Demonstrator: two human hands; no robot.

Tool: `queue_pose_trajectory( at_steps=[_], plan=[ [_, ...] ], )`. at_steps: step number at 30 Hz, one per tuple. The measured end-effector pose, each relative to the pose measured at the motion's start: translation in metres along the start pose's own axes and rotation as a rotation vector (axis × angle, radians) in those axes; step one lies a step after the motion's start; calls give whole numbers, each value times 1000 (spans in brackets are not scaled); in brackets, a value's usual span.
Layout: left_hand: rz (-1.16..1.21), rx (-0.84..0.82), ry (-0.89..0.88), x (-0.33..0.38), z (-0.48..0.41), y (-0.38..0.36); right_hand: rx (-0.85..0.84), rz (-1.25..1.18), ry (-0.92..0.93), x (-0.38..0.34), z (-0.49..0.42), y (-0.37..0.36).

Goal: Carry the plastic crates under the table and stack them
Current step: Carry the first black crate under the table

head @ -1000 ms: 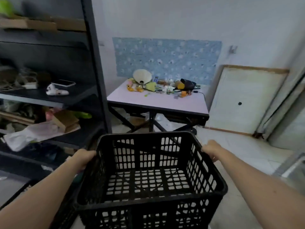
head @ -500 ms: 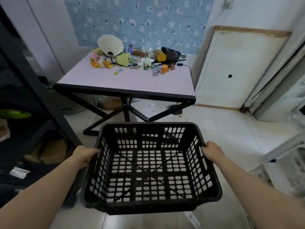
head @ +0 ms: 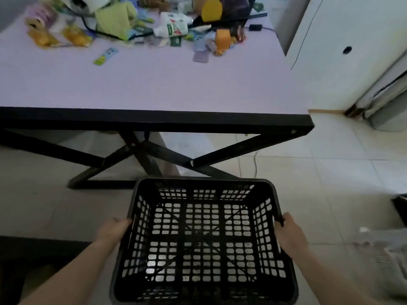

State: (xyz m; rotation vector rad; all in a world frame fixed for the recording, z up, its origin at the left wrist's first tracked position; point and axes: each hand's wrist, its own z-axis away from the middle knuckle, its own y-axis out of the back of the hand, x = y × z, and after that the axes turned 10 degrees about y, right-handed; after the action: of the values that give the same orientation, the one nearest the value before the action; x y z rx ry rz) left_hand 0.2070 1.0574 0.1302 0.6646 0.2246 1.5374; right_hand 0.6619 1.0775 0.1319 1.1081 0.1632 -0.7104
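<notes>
I hold an empty black plastic crate (head: pixel 202 241) with a lattice floor and walls, level, low over the tiled floor just in front of the table (head: pixel 154 84). My left hand (head: pixel 113 231) grips its left rim and my right hand (head: pixel 290 235) grips its right rim. The table has a pale lilac top, a black edge and crossed black legs (head: pixel 141 155); the crate's far wall is close to the legs' foot bar. No other crate shows under the table.
Small clutter covers the table's far part: a green cloth (head: pixel 114 20), a white bottle (head: pixel 174 25), orange pieces (head: pixel 222 38). A white board (head: pixel 343 51) leans on the wall at right. A cable (head: pixel 255 164) hangs to the floor. Blurred pale objects (head: pixel 383 260) lie at right.
I have come much closer to the table and look down more steeply. The crate has sunk lower toward the floor, still in both hands. The shelf at left has left the view.
</notes>
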Motion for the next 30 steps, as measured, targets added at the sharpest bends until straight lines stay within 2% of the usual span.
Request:
queue_pose_trajectory(
  at_steps=[4, 9, 12, 15, 18, 21, 25, 28, 30],
  plan=[
    [-6, -76, 25, 37, -124, -57, -22, -15, -72, 15, -99, -70],
    [32, 15, 30, 50, -225, -125, -73, -62, -183, 38, -196, -154],
    [-34, 76, 69, 37, -267, -150, -113, -78, -186, 47, -230, -193],
    [-134, 112, 3, 27, -280, -166, -144, -92, -209, 51, -251, -222],
    [-134, 99, -38, 22, -288, -174, -101, -60, -190, 52, -254, -244],
    [-164, 57, -58, 25, -291, -174, -121, 7, -155, 47, -248, -250],
    [-239, -64, -16, 37, -277, -166, -203, 51, -203, 26, -241, -235],
    [-372, -90, -154, 60, -245, -162, -238, 117, -9, -21, -233, -216],
    [-409, -113, -278, 81, -214, -156, -367, 144, 182, -68, -220, -201]
  ],
)
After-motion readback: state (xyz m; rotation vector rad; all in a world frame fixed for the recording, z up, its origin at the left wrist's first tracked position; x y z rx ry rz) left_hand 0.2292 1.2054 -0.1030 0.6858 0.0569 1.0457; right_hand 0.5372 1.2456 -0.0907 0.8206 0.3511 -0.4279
